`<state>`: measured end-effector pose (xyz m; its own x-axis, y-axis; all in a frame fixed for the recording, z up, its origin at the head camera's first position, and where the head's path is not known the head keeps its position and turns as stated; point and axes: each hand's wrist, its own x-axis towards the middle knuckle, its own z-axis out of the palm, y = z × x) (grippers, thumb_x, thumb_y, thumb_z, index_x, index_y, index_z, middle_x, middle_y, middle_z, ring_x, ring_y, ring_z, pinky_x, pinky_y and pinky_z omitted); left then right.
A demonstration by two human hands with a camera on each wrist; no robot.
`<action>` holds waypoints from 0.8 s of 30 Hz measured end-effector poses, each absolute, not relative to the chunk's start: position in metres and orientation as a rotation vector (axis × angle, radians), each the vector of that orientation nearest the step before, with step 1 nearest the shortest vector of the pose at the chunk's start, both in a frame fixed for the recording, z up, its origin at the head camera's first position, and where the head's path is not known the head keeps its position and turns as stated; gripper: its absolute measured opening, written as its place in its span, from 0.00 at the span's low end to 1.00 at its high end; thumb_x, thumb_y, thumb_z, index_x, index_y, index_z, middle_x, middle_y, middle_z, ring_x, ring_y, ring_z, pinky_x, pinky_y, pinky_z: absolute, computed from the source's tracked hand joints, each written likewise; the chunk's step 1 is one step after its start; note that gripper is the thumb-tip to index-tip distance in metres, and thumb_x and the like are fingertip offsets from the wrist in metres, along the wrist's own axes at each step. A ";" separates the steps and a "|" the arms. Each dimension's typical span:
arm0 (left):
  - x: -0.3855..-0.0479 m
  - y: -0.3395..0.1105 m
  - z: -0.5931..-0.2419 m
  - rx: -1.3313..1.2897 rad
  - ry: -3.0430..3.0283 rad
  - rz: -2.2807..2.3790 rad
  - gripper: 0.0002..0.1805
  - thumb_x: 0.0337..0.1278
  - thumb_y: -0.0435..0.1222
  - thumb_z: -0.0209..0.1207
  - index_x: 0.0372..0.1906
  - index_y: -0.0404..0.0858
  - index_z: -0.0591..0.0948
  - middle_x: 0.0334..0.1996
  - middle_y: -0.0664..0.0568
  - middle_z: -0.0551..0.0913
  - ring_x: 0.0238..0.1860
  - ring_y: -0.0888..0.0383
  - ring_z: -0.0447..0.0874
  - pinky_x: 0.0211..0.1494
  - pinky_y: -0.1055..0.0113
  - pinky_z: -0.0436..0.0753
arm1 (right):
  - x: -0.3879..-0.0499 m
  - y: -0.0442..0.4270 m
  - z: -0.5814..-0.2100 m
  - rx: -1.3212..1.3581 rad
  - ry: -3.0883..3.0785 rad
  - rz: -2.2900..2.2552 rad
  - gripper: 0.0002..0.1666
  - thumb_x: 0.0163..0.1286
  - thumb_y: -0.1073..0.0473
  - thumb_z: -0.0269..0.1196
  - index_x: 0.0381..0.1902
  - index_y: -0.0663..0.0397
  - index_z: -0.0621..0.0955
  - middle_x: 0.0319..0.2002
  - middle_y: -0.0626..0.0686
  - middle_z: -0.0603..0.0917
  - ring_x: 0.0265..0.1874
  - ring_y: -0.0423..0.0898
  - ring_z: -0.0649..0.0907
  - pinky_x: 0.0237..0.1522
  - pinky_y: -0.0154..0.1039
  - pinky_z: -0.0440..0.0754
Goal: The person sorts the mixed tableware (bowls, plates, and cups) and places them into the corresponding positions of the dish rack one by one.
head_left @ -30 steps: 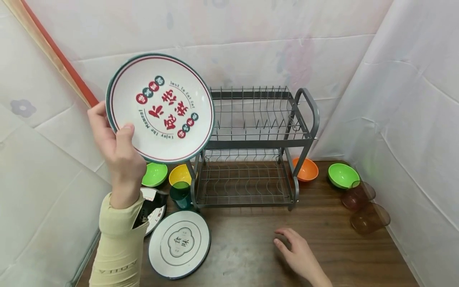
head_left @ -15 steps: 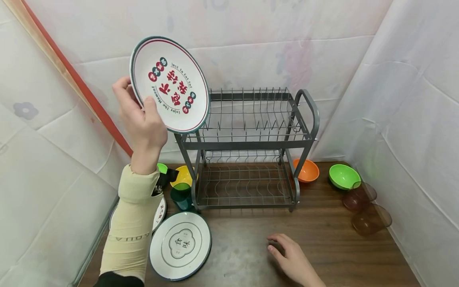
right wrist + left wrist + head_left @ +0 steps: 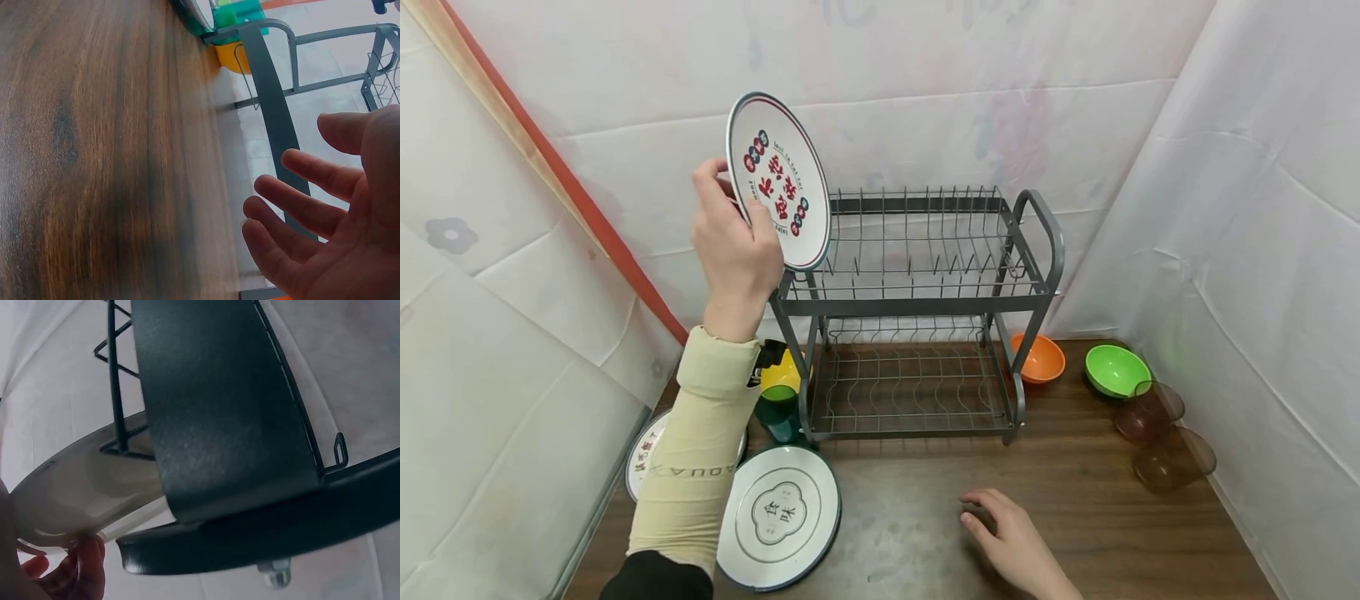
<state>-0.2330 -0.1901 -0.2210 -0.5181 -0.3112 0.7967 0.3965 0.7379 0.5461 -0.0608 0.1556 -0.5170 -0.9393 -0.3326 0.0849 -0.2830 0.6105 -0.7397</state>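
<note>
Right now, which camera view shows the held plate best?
The head view: the plate shows its print and most of its rim. The left wrist view shows it partly behind the rack; the right wrist view, none.

The visible inventory comprises one two-tier dish rack (image 3: 917, 306), at least three plates (image 3: 781, 182) (any stacking is unclear), three bowls (image 3: 1117, 372), three tumblers (image 3: 1174, 460), and one table (image 3: 910, 517).

Printed white plate (image 3: 781, 183) farther right than before, and more nearly edge-on.
</note>
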 end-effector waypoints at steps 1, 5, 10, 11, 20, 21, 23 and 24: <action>-0.234 -0.188 -0.222 -0.070 -1.935 -0.863 0.21 0.63 0.37 0.44 0.60 0.40 0.68 0.36 0.47 0.79 0.32 0.56 0.79 0.31 0.66 0.76 | -0.061 0.156 -0.517 -0.527 2.764 -1.252 0.12 0.72 0.55 0.63 0.50 0.52 0.83 0.46 0.43 0.82 0.48 0.47 0.83 0.47 0.45 0.81; -0.238 -0.181 -0.226 -0.088 -1.972 -0.814 0.21 0.63 0.35 0.46 0.61 0.38 0.67 0.37 0.44 0.78 0.30 0.50 0.78 0.30 0.59 0.77 | -0.061 0.157 -0.517 -0.521 2.761 -1.241 0.11 0.73 0.54 0.63 0.50 0.51 0.83 0.47 0.42 0.82 0.48 0.46 0.83 0.47 0.45 0.81; -0.246 -0.175 -0.230 -0.076 -2.029 -0.776 0.23 0.60 0.35 0.47 0.61 0.39 0.66 0.38 0.44 0.77 0.29 0.48 0.75 0.30 0.58 0.74 | -0.061 0.157 -0.517 -0.510 2.762 -1.219 0.12 0.73 0.54 0.62 0.50 0.51 0.83 0.47 0.44 0.83 0.50 0.47 0.82 0.49 0.48 0.80; -0.247 -0.175 -0.231 -0.068 -2.041 -0.774 0.23 0.59 0.35 0.47 0.61 0.39 0.65 0.38 0.44 0.77 0.29 0.48 0.75 0.29 0.58 0.74 | -0.060 0.157 -0.517 -0.508 2.764 -1.215 0.12 0.73 0.54 0.62 0.50 0.51 0.83 0.47 0.44 0.83 0.49 0.47 0.82 0.49 0.48 0.80; -0.253 -0.173 -0.235 -0.021 -2.091 -0.761 0.24 0.59 0.34 0.47 0.62 0.41 0.65 0.42 0.44 0.78 0.27 0.48 0.74 0.25 0.60 0.70 | -0.059 0.158 -0.518 -0.499 2.796 -1.196 0.12 0.73 0.53 0.62 0.49 0.50 0.83 0.46 0.43 0.83 0.49 0.45 0.82 0.50 0.50 0.79; -0.253 -0.173 -0.235 -0.009 -2.094 -0.752 0.24 0.59 0.35 0.46 0.62 0.41 0.65 0.42 0.44 0.78 0.26 0.48 0.74 0.25 0.60 0.70 | -0.059 0.158 -0.518 -0.502 2.794 -1.195 0.12 0.73 0.53 0.62 0.49 0.50 0.83 0.46 0.43 0.83 0.49 0.45 0.82 0.50 0.50 0.79; -0.253 -0.173 -0.235 0.013 -2.098 -0.731 0.25 0.59 0.35 0.46 0.63 0.41 0.65 0.43 0.44 0.79 0.25 0.48 0.74 0.24 0.60 0.69 | -0.060 0.159 -0.517 -0.504 2.785 -1.194 0.12 0.74 0.52 0.61 0.50 0.50 0.83 0.47 0.43 0.83 0.50 0.46 0.82 0.50 0.51 0.79; -0.253 -0.173 -0.234 0.023 -2.098 -0.717 0.25 0.60 0.36 0.46 0.63 0.41 0.65 0.42 0.44 0.79 0.25 0.48 0.74 0.24 0.60 0.68 | -0.061 0.159 -0.517 -0.504 2.781 -1.193 0.12 0.74 0.52 0.61 0.50 0.50 0.83 0.47 0.43 0.83 0.50 0.47 0.82 0.50 0.52 0.79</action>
<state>-0.2530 -0.1731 -0.2342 -0.6025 -0.2736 0.7498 0.2424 0.8323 0.4985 -0.0605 0.1589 -0.5170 -0.9434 -0.3261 0.0605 -0.2686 0.6441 -0.7163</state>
